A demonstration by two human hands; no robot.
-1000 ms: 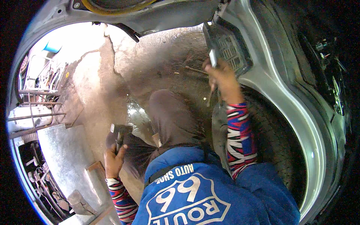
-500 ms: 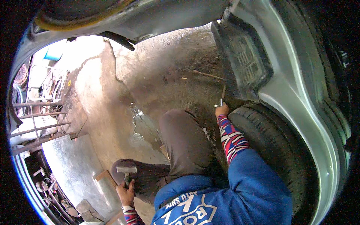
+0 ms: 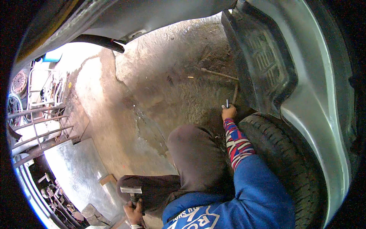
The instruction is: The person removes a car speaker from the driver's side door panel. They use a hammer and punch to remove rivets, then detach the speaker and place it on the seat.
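Observation:
At the lower left, my left hand [image 3: 133, 212] grips the dark handle of a hammer [image 3: 131, 190], just below its broad metal head. The hammer is held beside my bent left knee. Farther up on the right, my right hand [image 3: 229, 112] is closed round a short silver metal tool [image 3: 227, 101] that pokes up above the fingers; most of it is hidden, so its kind is unclear. That hand is by the top of a black tire [image 3: 267, 133]. Just beyond it a thin bent rod [image 3: 235, 91] slants across the floor.
Silver bodywork [image 3: 328, 110] with a dark inset panel [image 3: 263, 61] curves down my right side, and more bodywork [image 3: 160, 19] arches overhead. A flat metal sheet [image 3: 74, 164] lies at the left, below a metal rack [image 3: 42, 122]. Loose parts [image 3: 57, 198] fill the lower left.
The view has shifted, so floor and bodywork sit differently in it. My left hand with the hammer appears lower and slightly farther right. The silver tool in my right hand shows at another angle.

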